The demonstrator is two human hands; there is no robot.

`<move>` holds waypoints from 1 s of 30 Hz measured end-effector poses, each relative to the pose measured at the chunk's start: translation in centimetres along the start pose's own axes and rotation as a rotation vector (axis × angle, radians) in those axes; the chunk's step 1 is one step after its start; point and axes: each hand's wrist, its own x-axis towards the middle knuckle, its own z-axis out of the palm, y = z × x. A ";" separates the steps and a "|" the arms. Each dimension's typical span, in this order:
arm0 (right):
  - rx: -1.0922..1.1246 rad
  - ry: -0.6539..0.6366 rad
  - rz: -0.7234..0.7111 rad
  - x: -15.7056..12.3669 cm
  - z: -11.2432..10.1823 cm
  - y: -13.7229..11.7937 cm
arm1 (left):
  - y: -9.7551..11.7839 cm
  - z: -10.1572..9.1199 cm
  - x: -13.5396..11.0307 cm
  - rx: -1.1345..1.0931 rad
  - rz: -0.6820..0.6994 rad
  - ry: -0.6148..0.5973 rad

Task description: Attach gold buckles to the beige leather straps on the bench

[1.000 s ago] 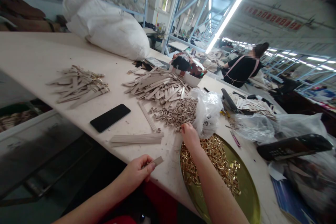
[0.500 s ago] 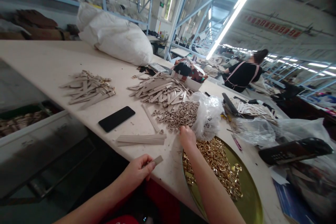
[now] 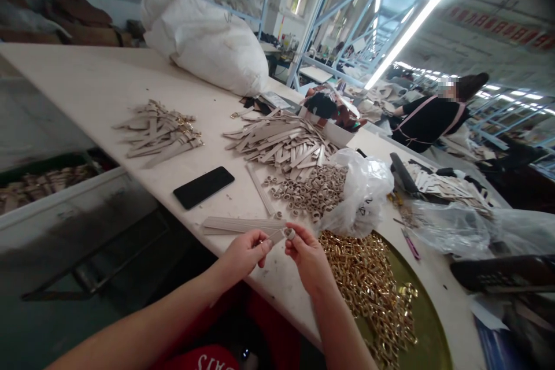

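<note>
My left hand (image 3: 245,254) pinches a short beige strap (image 3: 276,236) over the near table edge. My right hand (image 3: 306,253) holds a small beige loop (image 3: 289,233) at the strap's tip, so the two hands meet. Just beyond them lie a few flat beige straps (image 3: 243,224) and a heap of small loops (image 3: 311,192) spilling from a clear plastic bag (image 3: 362,189). A round gold tray (image 3: 422,318) with several gold buckles (image 3: 368,283) lies under my right forearm.
A black phone (image 3: 203,187) lies left of the straps. Two strap piles (image 3: 161,133) (image 3: 284,143) sit farther back, with a big white sack (image 3: 208,40) behind. A person in black (image 3: 429,118) works at the far right. Plastic bags and a black device (image 3: 503,273) crowd the right side.
My right hand has come back from the loop heap with a loop and met my left hand, which lifted the strap toward it. The view shifted slightly to the left.
</note>
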 end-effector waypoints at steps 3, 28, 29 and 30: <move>0.120 -0.010 0.082 -0.8 0.9 0.2 | -0.5 -0.1 0.3 0.013 -0.020 0.005; -0.177 0.013 -0.104 -5.9 0.3 2.6 | 0.5 1.1 -4.7 0.303 0.105 -0.032; -0.169 0.006 -0.090 -6.1 0.4 2.7 | 0.4 1.1 -4.8 0.297 0.100 -0.041; -0.169 0.004 -0.077 -6.2 0.5 2.7 | 0.3 1.0 -4.9 0.291 0.100 -0.052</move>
